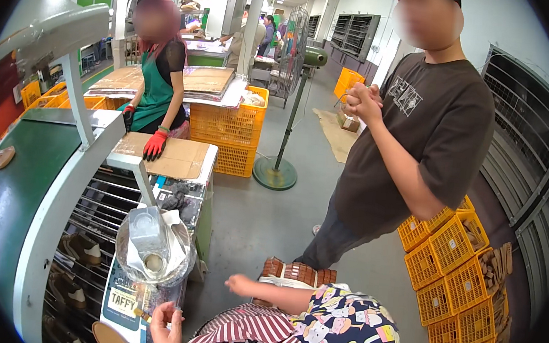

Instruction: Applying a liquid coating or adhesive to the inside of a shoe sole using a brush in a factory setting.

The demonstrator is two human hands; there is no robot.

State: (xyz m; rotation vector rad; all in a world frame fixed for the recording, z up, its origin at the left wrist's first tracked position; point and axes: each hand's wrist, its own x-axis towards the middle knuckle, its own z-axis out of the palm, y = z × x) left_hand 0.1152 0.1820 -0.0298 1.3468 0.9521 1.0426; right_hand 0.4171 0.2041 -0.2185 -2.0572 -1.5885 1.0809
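Left hand [166,332] at the lower edge, fingers half-bent with a gap showing between; nothing seen gripped. Right hand [240,285] ahead and to the right, at the end of a forearm stretched leftward, fingers loosely curled; inside of the curl hidden, contents, if any, impossible to tell.

Nearest the left hand: flat, tan, rounded sole-shaped piece [112,338], just to the left and slightly lower, cut off by the lower edge. Long axis slanting from upper left to lower right; left hand clearly nearer, right hand well apart. Small, dull-yellow object [142,314] just beside the left fingers; touching or apart, cannot tell.

Ahead, on the narrow, pale-blue printed surface [130,323]: round container lined with clear plastic [126,264], grey, block-shaped vessel [147,229] inside. Just beyond the right forearm: reddish-brown, ridged bundle [305,275] with pale band, long axis left to right.

Farther off: co-worker's red-gloved hand [155,145] on brown cardboard sheet [181,163]; to the right, another person's clasped hands [365,104].
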